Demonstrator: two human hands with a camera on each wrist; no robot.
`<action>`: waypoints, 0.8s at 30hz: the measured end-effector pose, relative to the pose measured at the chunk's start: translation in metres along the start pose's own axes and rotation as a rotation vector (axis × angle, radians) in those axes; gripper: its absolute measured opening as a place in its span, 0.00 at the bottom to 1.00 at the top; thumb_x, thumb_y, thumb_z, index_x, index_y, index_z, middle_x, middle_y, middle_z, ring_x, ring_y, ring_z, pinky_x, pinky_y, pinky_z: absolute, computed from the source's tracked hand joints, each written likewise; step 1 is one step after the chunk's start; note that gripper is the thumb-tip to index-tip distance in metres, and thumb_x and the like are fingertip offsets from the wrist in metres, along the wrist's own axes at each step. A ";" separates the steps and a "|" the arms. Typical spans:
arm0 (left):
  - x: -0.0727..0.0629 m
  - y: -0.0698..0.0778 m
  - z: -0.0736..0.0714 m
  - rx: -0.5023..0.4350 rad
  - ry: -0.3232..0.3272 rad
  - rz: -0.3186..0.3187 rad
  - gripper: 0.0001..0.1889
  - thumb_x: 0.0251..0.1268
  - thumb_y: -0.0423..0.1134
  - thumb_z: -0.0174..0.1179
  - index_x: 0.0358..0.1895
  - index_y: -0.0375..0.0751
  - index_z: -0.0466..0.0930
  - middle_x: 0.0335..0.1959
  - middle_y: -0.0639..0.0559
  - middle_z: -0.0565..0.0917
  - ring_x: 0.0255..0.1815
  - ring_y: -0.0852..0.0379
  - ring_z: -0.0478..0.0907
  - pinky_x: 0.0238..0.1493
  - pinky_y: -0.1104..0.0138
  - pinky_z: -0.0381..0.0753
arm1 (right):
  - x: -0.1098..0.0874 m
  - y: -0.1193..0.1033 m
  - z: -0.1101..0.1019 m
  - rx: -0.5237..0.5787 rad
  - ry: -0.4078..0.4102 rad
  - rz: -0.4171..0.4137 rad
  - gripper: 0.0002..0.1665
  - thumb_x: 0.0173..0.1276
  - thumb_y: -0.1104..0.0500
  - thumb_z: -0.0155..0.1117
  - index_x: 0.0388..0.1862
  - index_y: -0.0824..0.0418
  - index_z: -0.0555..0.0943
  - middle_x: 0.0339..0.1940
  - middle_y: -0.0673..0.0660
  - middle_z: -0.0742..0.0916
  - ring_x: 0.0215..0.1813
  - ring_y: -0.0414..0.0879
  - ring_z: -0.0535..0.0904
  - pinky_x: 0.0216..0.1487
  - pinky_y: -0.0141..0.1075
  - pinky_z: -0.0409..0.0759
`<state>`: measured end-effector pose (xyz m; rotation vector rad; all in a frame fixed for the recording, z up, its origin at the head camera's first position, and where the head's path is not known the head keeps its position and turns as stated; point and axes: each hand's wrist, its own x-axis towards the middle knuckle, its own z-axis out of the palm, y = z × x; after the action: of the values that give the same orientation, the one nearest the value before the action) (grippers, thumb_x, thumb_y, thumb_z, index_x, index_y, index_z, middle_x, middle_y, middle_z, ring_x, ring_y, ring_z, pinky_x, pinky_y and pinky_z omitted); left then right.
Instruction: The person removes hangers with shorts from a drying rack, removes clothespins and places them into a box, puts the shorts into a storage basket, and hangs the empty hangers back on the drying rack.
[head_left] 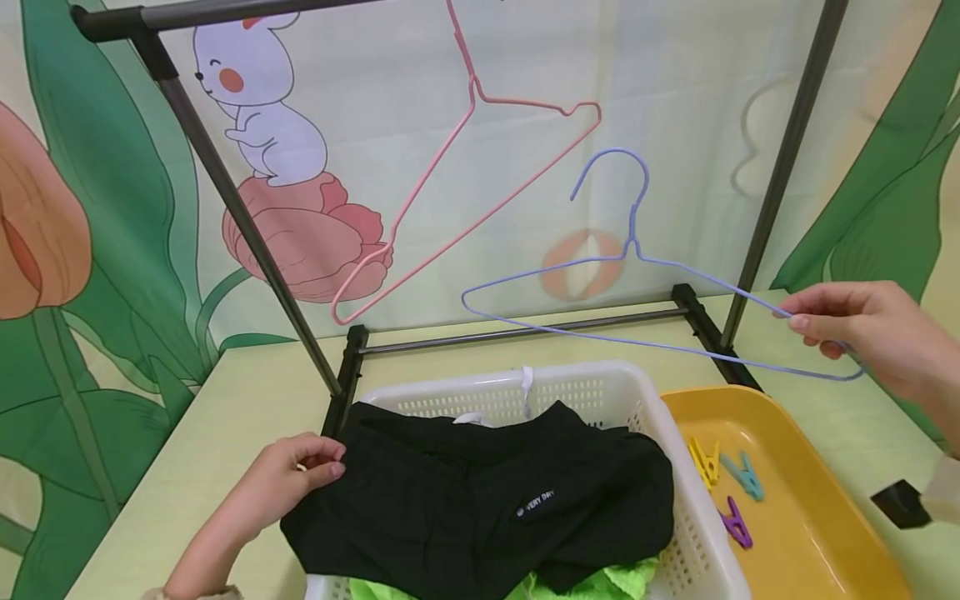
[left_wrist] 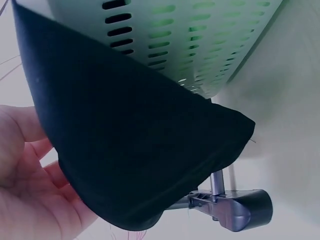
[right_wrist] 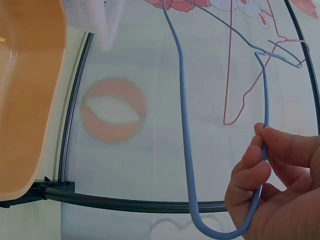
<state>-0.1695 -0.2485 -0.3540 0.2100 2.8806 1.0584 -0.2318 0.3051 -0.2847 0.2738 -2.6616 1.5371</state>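
Note:
Black shorts (head_left: pixel 480 500) with small white lettering lie spread over a white perforated basket (head_left: pixel 697 517). At their upper left edge, my left hand (head_left: pixel 292 475) pinches the cloth between thumb and fingers. In the left wrist view a flap of the black shorts (left_wrist: pixel 125 135) hangs across my left hand (left_wrist: pixel 40 190), and the fingertips are partly hidden. My right hand (head_left: pixel 862 325) grips one end of a blue wire hanger (head_left: pixel 555 331), raised behind and above the basket with its hook up. The right wrist view shows thumb and fingers of my right hand (right_wrist: pixel 275 185) round the hanger's wire.
A pink hanger (head_left: pixel 442 158) hangs from the black rack (head_left: pixel 217 183) at the back. Right of the basket stands a yellow tray (head_left: pixel 810 517) with a yellow clothespin (head_left: pixel 703 462), a teal clothespin (head_left: pixel 742 477) and a purple clothespin (head_left: pixel 736 523). Bright green cloth (head_left: pixel 615 579) shows beneath the shorts.

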 end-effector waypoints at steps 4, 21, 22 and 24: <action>-0.001 -0.001 0.001 -0.033 -0.010 -0.029 0.09 0.55 0.34 0.58 0.39 0.35 0.79 0.35 0.49 0.79 0.34 0.59 0.69 0.33 0.69 0.72 | 0.002 0.000 -0.004 0.047 0.008 0.014 0.11 0.63 0.62 0.55 0.31 0.46 0.81 0.20 0.45 0.78 0.23 0.41 0.69 0.22 0.31 0.68; 0.000 -0.009 0.007 -0.150 -0.032 -0.089 0.10 0.61 0.35 0.53 0.42 0.33 0.73 0.31 0.49 0.74 0.35 0.57 0.68 0.35 0.68 0.69 | 0.008 -0.006 -0.017 0.066 0.141 0.023 0.17 0.63 0.63 0.54 0.25 0.39 0.79 0.18 0.43 0.76 0.19 0.42 0.67 0.19 0.32 0.64; 0.000 -0.009 0.008 -0.155 -0.032 -0.090 0.10 0.61 0.35 0.53 0.42 0.33 0.73 0.31 0.49 0.74 0.35 0.57 0.68 0.35 0.68 0.69 | 0.009 -0.006 -0.018 0.075 0.148 0.020 0.17 0.63 0.63 0.54 0.25 0.40 0.79 0.18 0.43 0.76 0.19 0.42 0.67 0.18 0.32 0.64; 0.000 -0.010 0.008 -0.166 -0.033 -0.100 0.10 0.61 0.36 0.53 0.43 0.33 0.73 0.31 0.49 0.74 0.35 0.57 0.68 0.35 0.68 0.69 | 0.010 -0.006 -0.021 0.093 0.160 0.020 0.16 0.63 0.62 0.55 0.25 0.40 0.80 0.19 0.42 0.77 0.20 0.41 0.67 0.18 0.32 0.64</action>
<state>-0.1698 -0.2508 -0.3671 0.0719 2.7242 1.2541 -0.2416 0.3190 -0.2676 0.1224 -2.4839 1.6170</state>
